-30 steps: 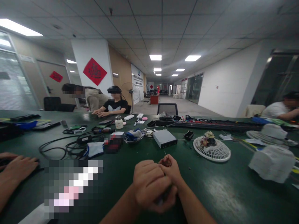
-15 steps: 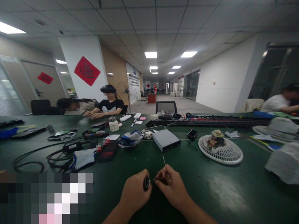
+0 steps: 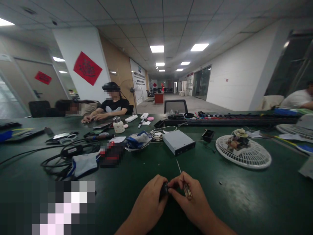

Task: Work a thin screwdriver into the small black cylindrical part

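Note:
My left hand (image 3: pixel 152 197) is wrapped round a small dark round part (image 3: pixel 163 189), low in the middle of the view. Against the right side of that part are the thumb and forefinger of my right hand (image 3: pixel 192 195), pinched together. A screwdriver with a brownish handle (image 3: pixel 187 192) lies in my right hand, its thin shaft pointing up and away. Whether a tiny piece sits between my right fingertips is hidden. Beyond my hands a grey box-shaped drive (image 3: pixel 179 142) rests on the green table (image 3: pixel 151 163).
A white fan grille (image 3: pixel 244 156) with a motor lies at the right, a small black tray (image 3: pixel 208 135) beside the drive. Cables, a white-and-blue cloth (image 3: pixel 84 164) and a bottle (image 3: pixel 118 125) are at the left. A person (image 3: pixel 113 104) sits across the table.
The view has shifted a little. My hands have come together, and my right fingertips now meet the dark part. The dark part has turned, so its round end faces my right hand.

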A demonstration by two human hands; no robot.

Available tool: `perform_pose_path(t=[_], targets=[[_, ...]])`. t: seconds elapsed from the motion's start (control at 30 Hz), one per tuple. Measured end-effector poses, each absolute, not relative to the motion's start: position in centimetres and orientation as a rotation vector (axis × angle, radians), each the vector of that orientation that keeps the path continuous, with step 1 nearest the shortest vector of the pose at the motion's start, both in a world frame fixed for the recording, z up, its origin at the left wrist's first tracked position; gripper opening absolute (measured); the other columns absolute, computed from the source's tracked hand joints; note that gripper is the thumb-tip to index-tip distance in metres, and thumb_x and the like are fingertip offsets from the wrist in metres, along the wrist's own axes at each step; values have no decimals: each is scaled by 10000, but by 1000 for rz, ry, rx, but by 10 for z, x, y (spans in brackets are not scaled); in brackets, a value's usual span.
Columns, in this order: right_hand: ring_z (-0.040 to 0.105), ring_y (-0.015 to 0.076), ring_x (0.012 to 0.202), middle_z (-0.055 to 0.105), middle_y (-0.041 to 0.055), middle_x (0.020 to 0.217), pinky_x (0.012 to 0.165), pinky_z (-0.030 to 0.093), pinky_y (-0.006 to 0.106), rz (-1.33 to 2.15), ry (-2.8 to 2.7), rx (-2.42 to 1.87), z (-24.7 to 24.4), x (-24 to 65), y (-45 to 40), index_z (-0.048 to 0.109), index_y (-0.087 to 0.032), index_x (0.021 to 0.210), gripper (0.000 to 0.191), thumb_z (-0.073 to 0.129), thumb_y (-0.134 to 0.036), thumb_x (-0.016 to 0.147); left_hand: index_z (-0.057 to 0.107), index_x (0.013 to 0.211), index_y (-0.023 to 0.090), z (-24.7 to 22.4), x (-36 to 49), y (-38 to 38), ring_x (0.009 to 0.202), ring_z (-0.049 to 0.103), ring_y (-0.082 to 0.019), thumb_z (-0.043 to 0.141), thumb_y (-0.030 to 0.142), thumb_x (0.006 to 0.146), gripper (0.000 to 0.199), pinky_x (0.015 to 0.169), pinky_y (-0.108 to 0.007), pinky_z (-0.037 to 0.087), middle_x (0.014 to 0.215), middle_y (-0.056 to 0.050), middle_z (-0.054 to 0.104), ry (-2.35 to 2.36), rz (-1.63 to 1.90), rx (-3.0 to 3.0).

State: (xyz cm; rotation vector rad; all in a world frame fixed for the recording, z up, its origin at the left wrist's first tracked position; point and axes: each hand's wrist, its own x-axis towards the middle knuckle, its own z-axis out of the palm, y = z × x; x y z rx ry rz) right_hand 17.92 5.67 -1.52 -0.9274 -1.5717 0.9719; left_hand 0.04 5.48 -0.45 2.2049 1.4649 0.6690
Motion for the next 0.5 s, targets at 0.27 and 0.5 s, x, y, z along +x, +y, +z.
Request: perform_pose_path(t=[0.27,0.5], targets=[[703,214,825,734,28,850,756,519,328,946,-1592,-969,-17,183,59,402,-250,740,330,710,-150,802,593,1059,265,-3,3,50,910,611,-220,540,222,916,158,770,-319,413,993,-25,690,1567,496,2375],[674,197,759,726,18,817,690,498,308,998,-1671,-970,-17,183,56,384,-252,739,339,709,-166,786,613,904,250,0,3,52,728,657,-227,556,365,899,128,614,-311,351,789,-29,705,1724,239,2440]])
